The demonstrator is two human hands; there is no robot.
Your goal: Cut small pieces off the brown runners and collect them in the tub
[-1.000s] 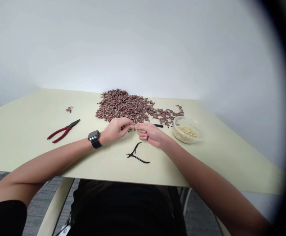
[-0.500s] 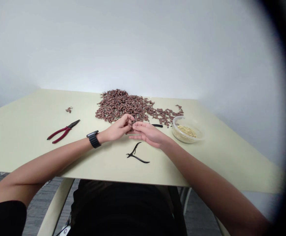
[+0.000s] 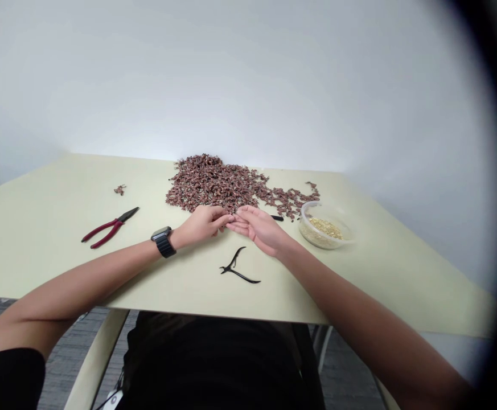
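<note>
My left hand (image 3: 203,224) and my right hand (image 3: 260,228) meet at the fingertips, just in front of a heap of small reddish-brown pieces (image 3: 214,181). The fingers of both hands are pinched together; whatever lies between them is too small to make out. Behind my right hand the end of a black tool (image 3: 277,217) sticks out, the rest of it covered. On the near side of the hands lies a pair of black nippers (image 3: 233,269) with its handles spread.
Pliers with red handles (image 3: 110,229) lie at the left, and a small cluster of brown pieces (image 3: 120,189) sits beyond them. At the right stands a clear round tub (image 3: 305,228) with small gold-coloured bits (image 3: 325,228). A wall rises behind the table (image 3: 180,285).
My left hand has turned over, its back now more upward and its fingers lower. My right fingers have drawn closer to it and cover more of the black tool.
</note>
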